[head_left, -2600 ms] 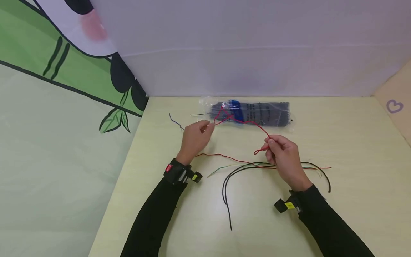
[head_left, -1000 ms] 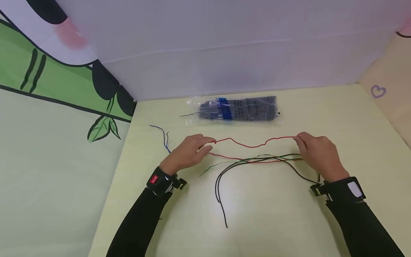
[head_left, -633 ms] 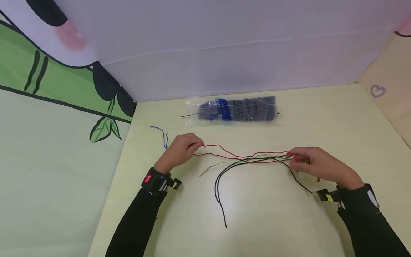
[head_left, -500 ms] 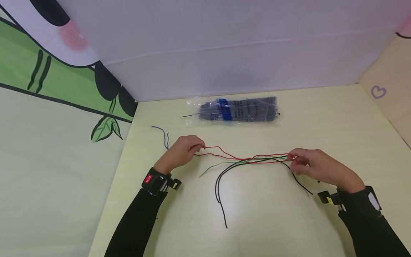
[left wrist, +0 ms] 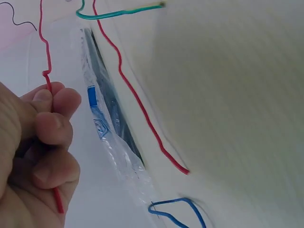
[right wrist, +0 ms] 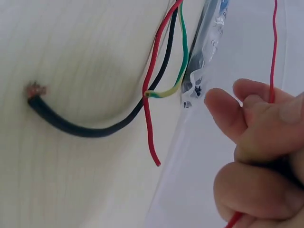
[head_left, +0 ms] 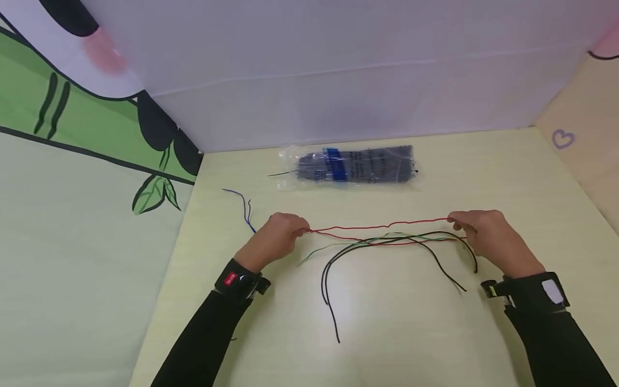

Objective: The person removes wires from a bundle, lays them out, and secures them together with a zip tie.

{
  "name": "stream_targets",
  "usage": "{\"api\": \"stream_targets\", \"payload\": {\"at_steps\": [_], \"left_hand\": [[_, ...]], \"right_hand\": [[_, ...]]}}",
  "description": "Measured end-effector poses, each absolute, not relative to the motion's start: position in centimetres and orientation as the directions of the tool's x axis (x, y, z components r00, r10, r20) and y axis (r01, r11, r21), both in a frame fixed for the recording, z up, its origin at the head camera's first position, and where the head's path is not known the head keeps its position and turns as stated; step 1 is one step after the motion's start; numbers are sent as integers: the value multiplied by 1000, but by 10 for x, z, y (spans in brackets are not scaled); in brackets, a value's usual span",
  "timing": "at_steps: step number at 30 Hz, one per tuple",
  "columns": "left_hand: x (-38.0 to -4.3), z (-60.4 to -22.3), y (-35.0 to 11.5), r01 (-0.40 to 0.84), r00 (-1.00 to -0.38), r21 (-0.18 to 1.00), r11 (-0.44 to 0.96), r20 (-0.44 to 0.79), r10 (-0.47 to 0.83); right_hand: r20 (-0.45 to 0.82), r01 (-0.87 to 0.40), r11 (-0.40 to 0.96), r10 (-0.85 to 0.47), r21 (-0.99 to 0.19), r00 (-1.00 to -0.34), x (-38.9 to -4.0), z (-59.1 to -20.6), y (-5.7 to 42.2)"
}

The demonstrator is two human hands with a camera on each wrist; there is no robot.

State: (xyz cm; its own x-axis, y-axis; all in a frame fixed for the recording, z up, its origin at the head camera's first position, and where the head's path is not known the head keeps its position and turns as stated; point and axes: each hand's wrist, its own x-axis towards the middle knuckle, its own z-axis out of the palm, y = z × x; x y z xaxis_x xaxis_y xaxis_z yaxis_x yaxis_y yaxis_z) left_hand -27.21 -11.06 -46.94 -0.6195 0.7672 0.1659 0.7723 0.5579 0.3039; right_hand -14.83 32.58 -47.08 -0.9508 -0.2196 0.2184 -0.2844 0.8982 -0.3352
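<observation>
A red wire (head_left: 348,228) runs nearly straight between both hands above the table. My left hand (head_left: 273,242) pinches it near its left end; the left wrist view shows a small kink (left wrist: 46,73) above the fingers and the tail emerging below them. Its other end is in my right hand (head_left: 498,242), between thumb and curled fingers. Just below lies a loose bundle: a second red wire (left wrist: 140,104), a green-yellow wire (right wrist: 184,47) and black wires (head_left: 335,317). One black wire's frayed copper end (right wrist: 36,89) shows in the right wrist view.
A clear plastic bag (head_left: 367,165) of thin dark strips, with a blue band, lies at the back of the table (head_left: 411,333). A blue wire (head_left: 244,208) and a short dark one lie beyond my left hand. A pale wall (head_left: 338,97) rises behind.
The crumpled red wire has been drawn out straighter between the hands. My right hand dipped to the bundle, then lifted away and right; my left hand came down and left.
</observation>
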Motion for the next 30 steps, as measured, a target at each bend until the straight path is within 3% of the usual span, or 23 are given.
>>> {"api": "stream_targets", "payload": {"at_steps": [7,13,17,20,27,30], "left_hand": [[-269,-479,-110,726,-669,297,620,96,737],[-263,-484,-107,630,-769,288,721,101,631],[-258,-482,-104,642,-747,404,651,142,649],[-253,-480,-101,673,-719,404,620,160,676],[-251,-479,-95,677,-715,129,724,349,606],[-256,-479,-97,638,-726,113,762,417,546]], "right_hand": [[49,-77,852,-61,-519,-997,-137,-467,334],[-19,-122,708,-187,-696,-982,-130,-460,329],[95,-177,763,-151,-622,-984,-135,-470,325],[163,-161,828,-85,-538,-983,-136,-480,324],[249,-208,863,-100,-460,-963,-138,-491,318],[305,-255,880,-134,-401,-943,-138,-486,314]]}}
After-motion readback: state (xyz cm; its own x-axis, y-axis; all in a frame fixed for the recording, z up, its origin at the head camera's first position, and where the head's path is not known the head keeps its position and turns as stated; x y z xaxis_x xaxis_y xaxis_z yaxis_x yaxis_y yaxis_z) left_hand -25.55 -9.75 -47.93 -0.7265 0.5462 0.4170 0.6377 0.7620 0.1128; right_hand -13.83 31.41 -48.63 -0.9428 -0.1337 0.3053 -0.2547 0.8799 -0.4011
